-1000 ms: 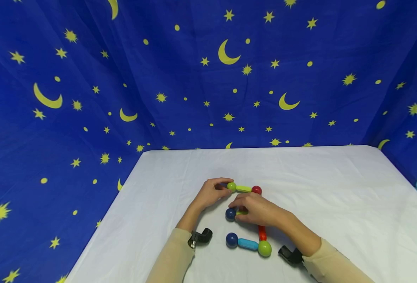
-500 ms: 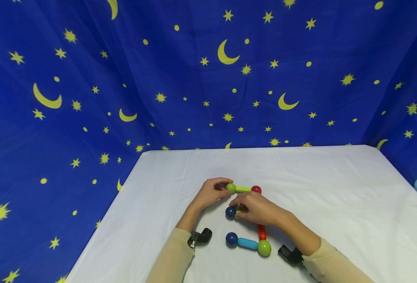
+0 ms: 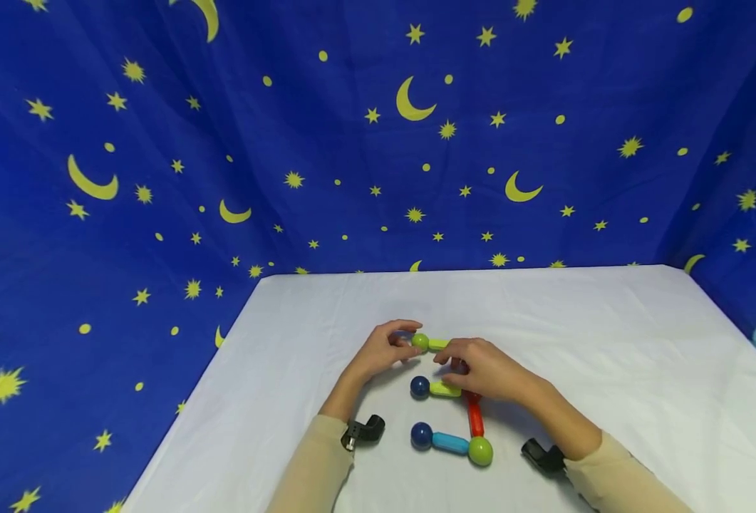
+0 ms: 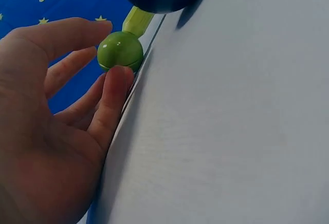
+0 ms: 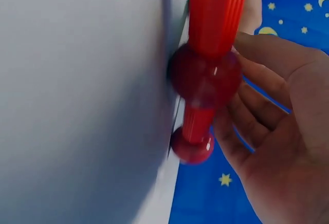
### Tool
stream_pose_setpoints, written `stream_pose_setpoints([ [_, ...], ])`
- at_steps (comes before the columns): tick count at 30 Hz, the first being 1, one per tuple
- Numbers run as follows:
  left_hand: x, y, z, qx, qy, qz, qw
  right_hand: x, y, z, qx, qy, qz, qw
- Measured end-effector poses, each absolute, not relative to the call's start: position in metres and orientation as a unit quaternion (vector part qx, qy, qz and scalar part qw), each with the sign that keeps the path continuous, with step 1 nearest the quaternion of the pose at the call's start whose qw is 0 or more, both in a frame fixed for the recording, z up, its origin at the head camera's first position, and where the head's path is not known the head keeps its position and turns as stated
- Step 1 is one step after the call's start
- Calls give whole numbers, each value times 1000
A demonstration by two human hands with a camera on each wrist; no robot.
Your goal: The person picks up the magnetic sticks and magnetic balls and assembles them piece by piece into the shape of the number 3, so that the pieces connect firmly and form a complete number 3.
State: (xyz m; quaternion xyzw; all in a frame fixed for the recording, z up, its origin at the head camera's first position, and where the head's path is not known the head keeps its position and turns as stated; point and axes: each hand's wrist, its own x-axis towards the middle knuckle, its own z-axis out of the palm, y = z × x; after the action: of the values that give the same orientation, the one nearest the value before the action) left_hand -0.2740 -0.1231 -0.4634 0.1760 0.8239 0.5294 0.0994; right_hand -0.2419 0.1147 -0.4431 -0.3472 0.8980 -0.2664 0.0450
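My left hand (image 3: 380,350) pinches a green ball (image 4: 121,51) between thumb and fingers, at the far-left tip of an E-shaped build of balls and rods. A yellow-green rod (image 3: 438,344) runs right from that ball. My right hand (image 3: 487,368) bends over the build's right side, fingers loosely curved, around nothing I can make out. Beneath it lie the right end of the middle yellow-green rod (image 3: 444,390) and a red ball (image 5: 205,75). Red rods (image 5: 216,13) join the red balls; the farther red ball (image 5: 193,146) is hidden in the head view.
A dark blue ball (image 3: 420,387) ends the middle arm. Nearest me, another dark blue ball (image 3: 422,436), a light blue rod (image 3: 451,443) and a green ball (image 3: 480,451) form the front arm. White cloth (image 3: 596,342) covers the table; a blue starry curtain (image 3: 352,142) stands behind.
My right hand has let go of the middle yellow-green rod beside the dark blue ball and shifted right and slightly away. The left hand stays at the green ball.
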Motion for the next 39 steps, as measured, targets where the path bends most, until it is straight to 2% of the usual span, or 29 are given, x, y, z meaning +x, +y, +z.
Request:
stream_pose_setpoints([
  [5,-263,-121,-448,172,827,526,97,-241,132,-444,-319,908,-270,26],
  [10,-266,-130,-466,180,853,482,89,-233,148,-446,-294,919,-261,25],
  [18,-243,-139,-466,222,887,362,182,-214,162,-448,-263,921,-273,88],
  [22,-229,-139,-464,241,894,320,201,-206,164,-450,-272,914,-274,126],
  [31,-218,-135,-464,262,897,295,201,-202,161,-449,-274,909,-267,164],
  [39,-218,-135,-463,282,897,282,190,-203,159,-449,-267,911,-267,165],
])
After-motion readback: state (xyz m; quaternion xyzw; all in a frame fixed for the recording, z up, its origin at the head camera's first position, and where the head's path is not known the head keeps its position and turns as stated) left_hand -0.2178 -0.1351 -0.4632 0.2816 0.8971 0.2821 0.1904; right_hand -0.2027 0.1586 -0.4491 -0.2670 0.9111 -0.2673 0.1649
